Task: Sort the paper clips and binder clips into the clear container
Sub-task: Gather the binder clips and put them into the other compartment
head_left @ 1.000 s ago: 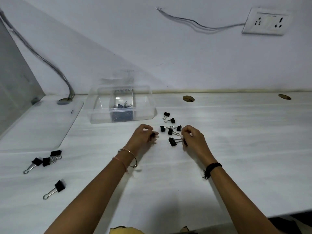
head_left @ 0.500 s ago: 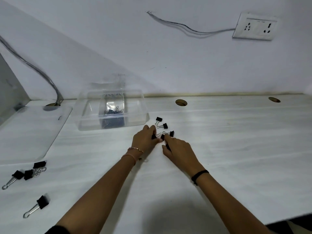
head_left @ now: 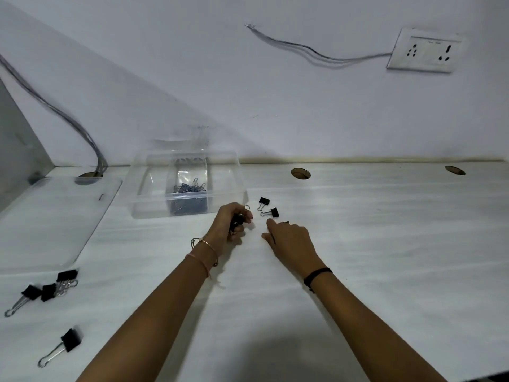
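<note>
Head cam, near to far: white streaky tabletop [head_left: 358,271], four black binder clips with wire handles at near left, one alone [head_left: 61,346] and a cluster of three [head_left: 44,292]. Left hand [head_left: 230,226] has fingers curled tight on a bunch of black binder clips [head_left: 238,219]; right hand [head_left: 289,238] lies flat, fingers loose, possibly covering one clip, can't tell. Two loose binder clips [head_left: 268,208] just beyond; clear container [head_left: 154,186], rectangular plastic, holds a pile of wire paper clips [head_left: 190,188]; no legible writing.

Black binder clips [head_left: 237,219] at centre frame are largely hidden inside the curled left hand [head_left: 230,226]; their number cannot be told. Both forearms are cut off by the lower edge.
</note>
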